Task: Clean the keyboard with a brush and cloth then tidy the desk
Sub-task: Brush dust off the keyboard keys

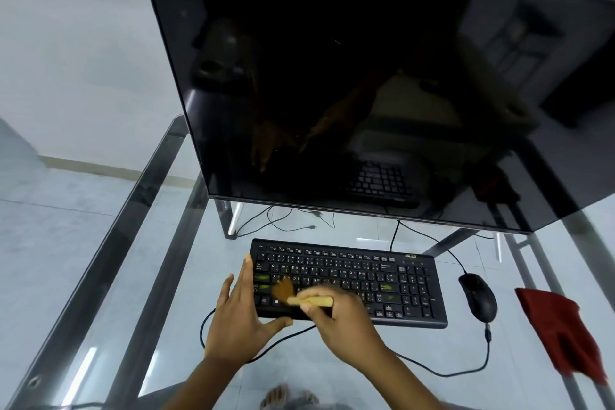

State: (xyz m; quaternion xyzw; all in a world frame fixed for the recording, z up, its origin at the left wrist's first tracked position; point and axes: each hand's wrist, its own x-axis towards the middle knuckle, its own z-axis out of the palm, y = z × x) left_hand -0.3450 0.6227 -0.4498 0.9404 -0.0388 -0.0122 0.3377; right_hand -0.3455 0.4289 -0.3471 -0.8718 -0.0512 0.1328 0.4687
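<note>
1 brush [299, 298], pinched by right hand [339, 319], lies lengthwise along keyboard [352, 276] rows, bristles leftward on lower-left keys; left hand [243, 313], fingers spread, braces keyboard's left end; cloth [562, 333] rests far right on worktop [206, 276], nearer right hand.

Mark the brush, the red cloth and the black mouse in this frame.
small wooden-handled brush [316, 301]: head view, on the pale handle.
crumpled red cloth [562, 333]: head view, middle of the fabric.
black corded computer mouse [479, 298]: head view, top of its shell.
</note>
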